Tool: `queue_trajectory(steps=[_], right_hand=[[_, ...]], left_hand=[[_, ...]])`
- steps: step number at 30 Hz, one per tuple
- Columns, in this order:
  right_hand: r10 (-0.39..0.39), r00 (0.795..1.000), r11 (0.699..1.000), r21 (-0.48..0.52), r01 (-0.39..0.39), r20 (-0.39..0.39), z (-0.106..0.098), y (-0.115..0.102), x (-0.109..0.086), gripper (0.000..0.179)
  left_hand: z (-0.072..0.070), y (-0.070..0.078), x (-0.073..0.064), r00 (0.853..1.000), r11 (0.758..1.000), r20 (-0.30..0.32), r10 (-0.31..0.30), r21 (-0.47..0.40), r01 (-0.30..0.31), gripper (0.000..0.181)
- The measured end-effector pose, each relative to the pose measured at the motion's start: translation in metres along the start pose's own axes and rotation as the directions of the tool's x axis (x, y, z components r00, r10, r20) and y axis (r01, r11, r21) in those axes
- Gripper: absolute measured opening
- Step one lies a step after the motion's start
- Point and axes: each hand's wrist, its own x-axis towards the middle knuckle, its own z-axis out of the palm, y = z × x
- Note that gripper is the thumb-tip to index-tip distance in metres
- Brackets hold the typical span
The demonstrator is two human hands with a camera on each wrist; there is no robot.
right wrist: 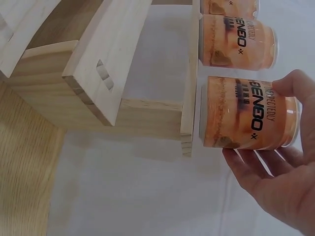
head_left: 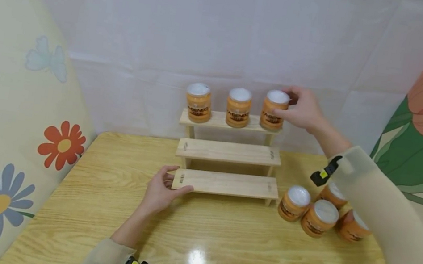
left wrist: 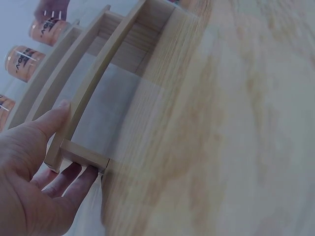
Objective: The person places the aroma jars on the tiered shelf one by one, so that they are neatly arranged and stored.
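Observation:
A three-step wooden rack (head_left: pixel 229 152) stands on the table against the white backdrop. My left hand (head_left: pixel 161 190) grips the left end of its lowest step, thumb on the front edge and fingers round the end, as the left wrist view (left wrist: pixel 39 182) also shows. At the right end of the top step my right hand (head_left: pixel 304 109) holds an orange jar (head_left: pixel 273 113) with a white lid, thumb in front and fingers behind. Two like jars stand on that step, a middle jar (head_left: pixel 238 111) and a left jar (head_left: pixel 199 105). Both lower steps hold nothing.
Several more orange jars (head_left: pixel 314 223) stand grouped on the wooden table (head_left: pixel 219 250) to the right of the rack, partly under my right forearm. Painted flower panels (head_left: pixel 4 130) flank the table on both sides.

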Motion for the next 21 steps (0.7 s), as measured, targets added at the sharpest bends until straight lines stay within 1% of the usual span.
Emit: queue_trajectory(steps=[4, 14, 21], right_hand=[[0.005, 1.000, 1.000, -0.009, -0.005, 0.001, 0.0013, 0.0014, 0.0000, 0.058], [0.002, 1.000, 1.000, 0.004, -0.002, 0.003, 0.0027, 0.0038, -0.0009, 0.056], [-0.006, 1.000, 1.000, -0.001, 0.006, 0.017, 0.0023, 0.0029, -0.0010, 0.055]], left_hand=[[-0.0001, -0.0002, -0.0001, 1.000, 1.000, 0.000, -0.004, -0.003, 0.004, 0.081], [-0.0007, -0.0007, 0.0001, 1.000, 1.000, -0.004, -0.011, -0.003, 0.011, 0.080], [-0.0008, 0.0000, -0.0006, 1.000, 1.000, -0.001, -0.004, -0.004, 0.004, 0.081]])
